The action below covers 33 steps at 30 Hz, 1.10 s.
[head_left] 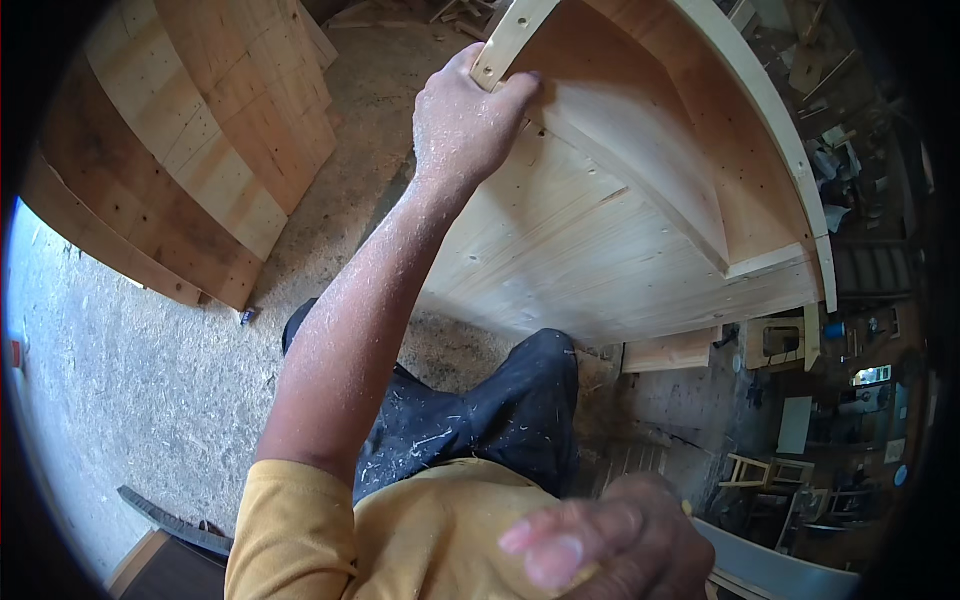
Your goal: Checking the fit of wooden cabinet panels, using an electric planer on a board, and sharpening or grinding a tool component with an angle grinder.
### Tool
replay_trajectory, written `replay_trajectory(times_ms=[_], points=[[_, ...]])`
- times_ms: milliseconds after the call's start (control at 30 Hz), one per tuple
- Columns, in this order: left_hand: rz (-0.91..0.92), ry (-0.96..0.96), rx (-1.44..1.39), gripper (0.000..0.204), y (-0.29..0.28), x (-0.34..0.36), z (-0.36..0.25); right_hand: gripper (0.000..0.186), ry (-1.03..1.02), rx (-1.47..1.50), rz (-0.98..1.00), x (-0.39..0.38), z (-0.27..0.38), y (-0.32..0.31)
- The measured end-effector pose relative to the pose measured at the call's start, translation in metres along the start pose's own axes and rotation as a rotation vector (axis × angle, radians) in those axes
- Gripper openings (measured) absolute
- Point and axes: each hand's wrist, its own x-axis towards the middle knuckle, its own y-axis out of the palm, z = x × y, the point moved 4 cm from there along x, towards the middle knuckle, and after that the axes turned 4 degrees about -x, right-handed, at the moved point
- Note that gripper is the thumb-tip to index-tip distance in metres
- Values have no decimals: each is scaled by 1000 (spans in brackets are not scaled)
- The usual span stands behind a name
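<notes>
My left hand, dusted with pale sawdust like the forearm, is closed around the corner of a large wooden cabinet. Its thumb lies over the edge beside a light wooden strip with a screw hole. The cabinet has a smooth light panel facing me and an open compartment framed by pale wood. Low and close to the camera is my right hand, blurred, with its fingers curled in. A trace of yellow shows at its edges; what it holds is mostly hidden.
Tall plywood panels stand at the left. Sawdust covers the concrete floor. A low wooden piece sits beside the cabinet's near right corner. Scrap wood, stools and other workshop clutter fill the right side. A dark curved strip lies at lower left.
</notes>
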Motion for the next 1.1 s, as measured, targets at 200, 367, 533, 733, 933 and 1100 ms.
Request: replay_trajectory(times_ms=[200, 367, 533, 733, 933, 1100], points=[[19, -46, -78, 36, 4, 0, -5, 47, 273, -338, -542, 5, -34, -135], [13, -55, -89, 31, 2, -2, -11, 50, 1197, -1446, -423, -7, -62, -343], [-10, -6, -101, 31, 5, -2, -11, 48, 1254, -1703, -529, -58, -123, -447], [30, -69, -134, 31, 3, -4, -13, 43, 1370, -1360, -748, -42, -133, -420], [55, -43, -136, 32, 5, -2, -13, 40, 1115, -1214, -747, -46, -130, -418], [113, -70, -133, 42, -1, 0, -5, 38, 1230, -1188, -636, -28, -126, -395]])
